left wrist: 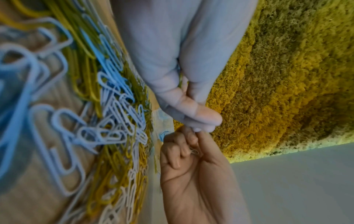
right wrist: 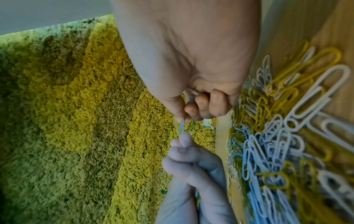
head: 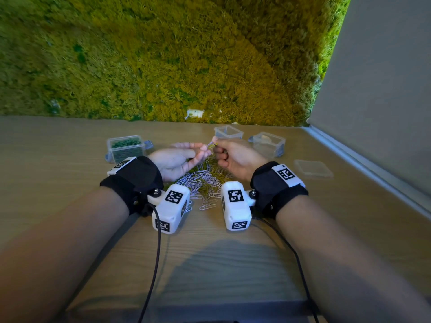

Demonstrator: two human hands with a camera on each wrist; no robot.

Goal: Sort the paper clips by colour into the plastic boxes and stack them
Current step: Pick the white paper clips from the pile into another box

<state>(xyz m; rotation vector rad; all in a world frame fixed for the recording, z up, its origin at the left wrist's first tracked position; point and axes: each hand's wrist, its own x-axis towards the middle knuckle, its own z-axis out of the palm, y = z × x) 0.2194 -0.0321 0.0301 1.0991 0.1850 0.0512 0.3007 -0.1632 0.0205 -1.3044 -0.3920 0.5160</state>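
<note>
A heap of pale lilac-white and yellow paper clips lies on the wooden table between my wrists, and it also shows as a paper clip heap and heap in the wrist views. Both hands are raised over its far side and meet fingertip to fingertip. My left hand and right hand each pinch an end of a pale clip, with a bit of yellow clip tangled beside it. The right hand's other fingers are curled in. The left hand pinches from above.
A clear box full of green clips stands at the left. An empty clear box and a second clear box stand behind the hands on the right, with a loose lid beside them. A moss wall backs the table.
</note>
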